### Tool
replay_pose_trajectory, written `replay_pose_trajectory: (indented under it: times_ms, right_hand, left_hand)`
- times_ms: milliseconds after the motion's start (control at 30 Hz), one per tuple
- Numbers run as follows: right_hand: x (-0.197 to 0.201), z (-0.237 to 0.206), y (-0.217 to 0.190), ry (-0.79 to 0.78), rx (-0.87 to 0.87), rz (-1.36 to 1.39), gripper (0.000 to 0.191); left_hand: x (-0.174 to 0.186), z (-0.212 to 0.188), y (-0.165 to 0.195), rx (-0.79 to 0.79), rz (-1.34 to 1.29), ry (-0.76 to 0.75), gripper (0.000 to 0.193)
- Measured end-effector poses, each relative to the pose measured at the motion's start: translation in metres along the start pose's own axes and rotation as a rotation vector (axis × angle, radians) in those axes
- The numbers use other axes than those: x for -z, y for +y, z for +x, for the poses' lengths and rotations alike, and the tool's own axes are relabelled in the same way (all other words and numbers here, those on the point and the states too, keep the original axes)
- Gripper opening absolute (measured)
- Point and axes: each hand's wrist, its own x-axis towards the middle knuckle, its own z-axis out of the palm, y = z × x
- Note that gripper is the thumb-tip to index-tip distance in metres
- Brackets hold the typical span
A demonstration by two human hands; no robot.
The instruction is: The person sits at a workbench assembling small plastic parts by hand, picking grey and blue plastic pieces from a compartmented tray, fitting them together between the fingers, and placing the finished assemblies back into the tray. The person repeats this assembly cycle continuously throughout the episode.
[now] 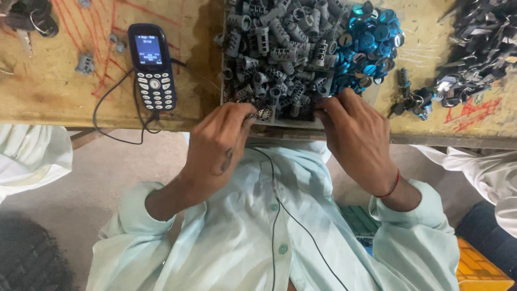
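Observation:
My left hand (pixel 218 143) rests at the near edge of a tray (pixel 291 123), its fingers pinched on a small metal part (pixel 262 113). My right hand (pixel 355 134) is beside it, with its fingertips down among the parts at the tray's front. The tray holds a heap of grey ribbed cylinders (pixel 280 48) and a pile of shiny blue round caps (pixel 369 46). What the right fingers hold is hidden.
A dark keypad phone (pixel 152 66) with a black cable lies on the wooden bench (pixel 64 91) to the left. A heap of dark metal pieces (pixel 482 43) and a small cluster of parts (pixel 412 99) sit on the right. People in white sleeves sit on both sides.

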Motion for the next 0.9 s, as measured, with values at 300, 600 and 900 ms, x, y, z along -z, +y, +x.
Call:
replay_pose_trajectory:
  times_ms: [300,600,900]
  right_hand:
    - [-0.013,-0.025,0.024,-0.091,-0.187,1.214,0.009]
    - [-0.033,-0.049,0.029,-0.105,-0.190,1.508,0.010]
    - [-0.030,-0.044,0.011,0.245,0.093,0.809,0.026]
  left_hand:
    - [-0.034,0.000,0.011,0.366,-0.848,-0.095,0.013]
    - [-0.060,0.002,0.024,0.313,-1.222,-0.192,0.015]
    - [-0.042,0.005,0.030,0.083,-0.634,-0.118,0.014]
